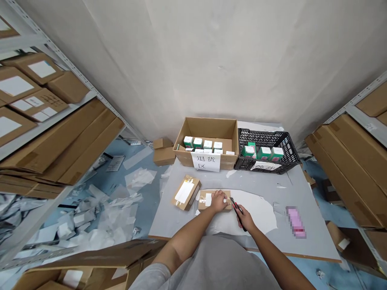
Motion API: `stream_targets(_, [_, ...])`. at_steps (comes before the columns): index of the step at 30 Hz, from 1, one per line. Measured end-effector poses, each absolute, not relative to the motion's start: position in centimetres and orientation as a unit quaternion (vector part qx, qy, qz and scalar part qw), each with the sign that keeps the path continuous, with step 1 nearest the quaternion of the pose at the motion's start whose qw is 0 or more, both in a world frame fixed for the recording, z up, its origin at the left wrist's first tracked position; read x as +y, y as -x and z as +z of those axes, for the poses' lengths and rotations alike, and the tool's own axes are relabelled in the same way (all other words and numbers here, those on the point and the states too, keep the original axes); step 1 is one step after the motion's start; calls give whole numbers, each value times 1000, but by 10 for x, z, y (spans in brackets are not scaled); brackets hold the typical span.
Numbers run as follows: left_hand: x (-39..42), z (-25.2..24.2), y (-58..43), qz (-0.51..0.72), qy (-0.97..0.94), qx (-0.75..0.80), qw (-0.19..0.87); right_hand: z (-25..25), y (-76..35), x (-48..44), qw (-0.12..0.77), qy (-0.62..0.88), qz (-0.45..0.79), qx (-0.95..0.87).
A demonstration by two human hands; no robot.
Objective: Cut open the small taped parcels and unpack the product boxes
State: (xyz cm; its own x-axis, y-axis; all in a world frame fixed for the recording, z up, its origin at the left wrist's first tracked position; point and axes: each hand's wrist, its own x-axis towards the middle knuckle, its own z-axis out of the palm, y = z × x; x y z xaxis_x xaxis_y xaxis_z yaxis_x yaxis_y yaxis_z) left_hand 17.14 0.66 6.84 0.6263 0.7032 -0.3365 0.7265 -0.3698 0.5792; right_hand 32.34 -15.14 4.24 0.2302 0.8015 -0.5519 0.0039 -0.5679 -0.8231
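A small taped cardboard box [202, 201] with a white label lies on a sheet of white paper [256, 213] at the front of the table. My left hand [219, 202] grips the box from above, its fingers curled over the right half. Held in my right hand [246, 219] is a black utility knife [236, 209] with red on it. The knife's tip meets the box's right end; whether it cuts into the tape is too small to tell. A second labelled cardboard box [193, 196] sits a little to the left, tilted at an angle.
Behind stand an open carton [183, 157] and a black plastic crate [292, 157], both holding green-and-white boxes. A pink blurred item [295, 221] lies on the table [311, 237] at right. Shelves of cartons flank both sides; paper scraps [111, 221] litter the floor.
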Motion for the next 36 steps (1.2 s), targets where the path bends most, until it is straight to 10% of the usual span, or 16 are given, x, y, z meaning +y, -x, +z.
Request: stream_targets(36, [7,62,-169,29,-819,428,381,54,-302,-144,319,757,502,-271])
